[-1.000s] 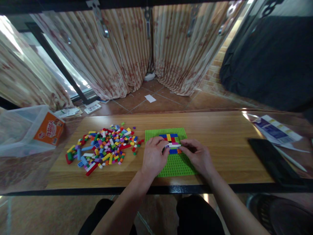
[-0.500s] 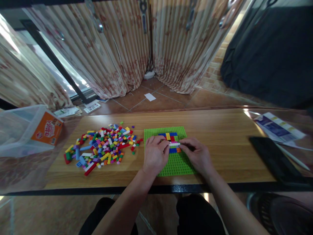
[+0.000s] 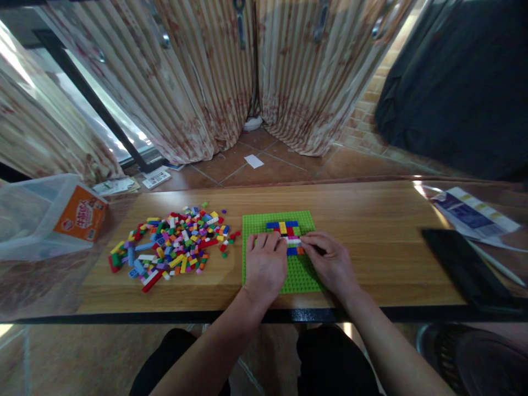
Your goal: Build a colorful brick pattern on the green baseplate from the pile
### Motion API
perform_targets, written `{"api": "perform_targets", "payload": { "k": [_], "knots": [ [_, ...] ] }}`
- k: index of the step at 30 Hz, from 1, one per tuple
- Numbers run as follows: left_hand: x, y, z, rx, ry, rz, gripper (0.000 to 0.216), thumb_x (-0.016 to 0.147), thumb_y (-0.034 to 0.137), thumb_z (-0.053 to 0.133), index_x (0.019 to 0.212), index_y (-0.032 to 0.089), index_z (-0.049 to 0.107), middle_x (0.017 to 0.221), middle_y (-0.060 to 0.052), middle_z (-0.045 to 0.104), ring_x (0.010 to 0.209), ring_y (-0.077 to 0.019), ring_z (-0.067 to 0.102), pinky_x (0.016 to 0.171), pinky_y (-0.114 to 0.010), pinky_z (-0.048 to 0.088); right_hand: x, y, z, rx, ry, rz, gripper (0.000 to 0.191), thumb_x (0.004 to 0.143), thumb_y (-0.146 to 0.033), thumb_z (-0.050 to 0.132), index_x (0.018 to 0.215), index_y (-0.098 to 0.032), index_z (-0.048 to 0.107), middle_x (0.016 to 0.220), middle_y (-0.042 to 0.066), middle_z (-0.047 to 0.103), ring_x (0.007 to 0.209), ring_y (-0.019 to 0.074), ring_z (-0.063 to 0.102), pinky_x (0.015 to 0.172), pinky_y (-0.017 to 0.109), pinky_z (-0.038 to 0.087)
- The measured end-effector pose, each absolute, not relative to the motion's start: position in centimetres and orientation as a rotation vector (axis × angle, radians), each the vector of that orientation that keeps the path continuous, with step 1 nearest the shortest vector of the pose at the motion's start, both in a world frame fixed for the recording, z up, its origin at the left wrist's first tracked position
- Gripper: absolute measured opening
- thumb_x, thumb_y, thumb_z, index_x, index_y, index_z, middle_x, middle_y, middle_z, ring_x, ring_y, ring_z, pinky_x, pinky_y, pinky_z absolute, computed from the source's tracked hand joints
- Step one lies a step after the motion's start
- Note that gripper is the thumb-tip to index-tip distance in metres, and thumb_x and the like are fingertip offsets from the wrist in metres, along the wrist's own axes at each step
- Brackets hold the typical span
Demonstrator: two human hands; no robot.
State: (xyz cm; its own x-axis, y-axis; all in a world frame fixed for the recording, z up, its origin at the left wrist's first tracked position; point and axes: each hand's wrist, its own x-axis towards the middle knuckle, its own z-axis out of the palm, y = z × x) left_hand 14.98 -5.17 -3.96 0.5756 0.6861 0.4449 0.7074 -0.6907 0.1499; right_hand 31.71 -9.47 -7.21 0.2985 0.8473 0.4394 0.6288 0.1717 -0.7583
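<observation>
A green studded baseplate (image 3: 303, 278) lies on the table under both hands. On it are blue, yellow, red and orange bricks, with a row of blue bricks (image 3: 273, 225) along the far side. A white brick (image 3: 293, 242) lies among them, between my two hands. My left hand (image 3: 266, 261) is over the left part of the plate, its fingers bent and its fingertips at the white brick's left end. My right hand (image 3: 330, 258) pinches at the brick's right end with thumb and forefinger. The left fingertips are partly hidden behind the hand.
A wide heap of loose coloured bricks (image 3: 177, 242) spreads over the table's left side. Beyond it stands a clear plastic bin (image 3: 37, 220) with an orange label. A black tablet-like slab (image 3: 462, 264) and papers (image 3: 476, 214) lie at the right. The table's dark front edge (image 3: 305, 315) runs below.
The white brick has gone from a raised, slightly tilted position to lying level among the other bricks. My left hand has flattened a little over the plate; my right hand remains at the brick's right end.
</observation>
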Motion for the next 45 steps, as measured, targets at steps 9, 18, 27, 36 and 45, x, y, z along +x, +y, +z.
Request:
{"api": "perform_targets", "payload": {
  "k": [9, 18, 27, 36, 45],
  "knots": [
    [15.6, -7.1, -4.9, -2.702, -1.276, -0.593, 0.029, 0.093, 0.015, 0.05, 0.118, 0.011, 0.065, 0.126, -0.014, 0.065, 0.11, -0.029, 0.058, 0.099, -0.051, 0.042, 31.5, -9.7, -6.8, -1.53, -1.477, 0.148, 0.015, 0.087, -0.027, 0.061, 0.086, -0.023, 0.075, 0.09, 0.007, 0.074, 0.085, 0.0196, 0.069, 0.081, 0.036, 0.057],
    [13.5, -5.3, -4.3, -2.908, -1.436, -1.019, 0.032, 0.091, 0.019, 0.054, 0.122, 0.015, 0.061, 0.126, -0.012, 0.065, 0.112, -0.0263, 0.059, 0.099, -0.044, 0.049, 32.4, -9.8, -7.0, -1.601, -1.193, 0.373, 0.021, 0.087, -0.034, 0.059, 0.092, -0.021, 0.074, 0.092, 0.006, 0.076, 0.085, 0.0201, 0.069, 0.078, 0.034, 0.055],
    [10.0, -1.6, -3.2, -2.745, -1.826, -1.508, 0.024, 0.087, 0.012, 0.054, 0.107, 0.014, 0.067, 0.094, -0.009, 0.071, 0.081, -0.0186, 0.066, 0.08, -0.034, 0.055, 32.6, -9.8, -7.3, -1.621, -1.101, 0.466, 0.025, 0.081, -0.041, 0.064, 0.089, -0.02, 0.076, 0.091, 0.007, 0.076, 0.085, 0.0219, 0.07, 0.08, 0.037, 0.055],
    [6.0, 1.0, -2.1, -2.42, -1.996, -1.894, 0.019, 0.085, 0.015, 0.057, 0.098, 0.015, 0.071, 0.091, -0.007, 0.074, 0.076, -0.0171, 0.066, 0.075, -0.031, 0.053, 33.2, -9.0, -5.0, -1.731, -1.041, 0.546, 0.027, 0.071, -0.042, 0.07, 0.084, -0.019, 0.076, 0.086, 0.008, 0.077, 0.081, 0.0237, 0.07, 0.077, 0.039, 0.056],
    [1.3, 2.2, -0.5, -1.956, -2.225, -2.375, 0.017, 0.081, 0.021, 0.062, 0.091, 0.015, 0.074, 0.083, -0.005, 0.074, 0.073, -0.0149, 0.065, 0.07, -0.026, 0.051, 22.1, -6.7, -0.3, -1.493, -1.729, 0.383, 0.02, 0.088, -0.03, 0.055, 0.095, -0.022, 0.072, 0.095, 0.006, 0.073, 0.085, 0.0193, 0.067, 0.078, 0.035, 0.053]
  ]
}}
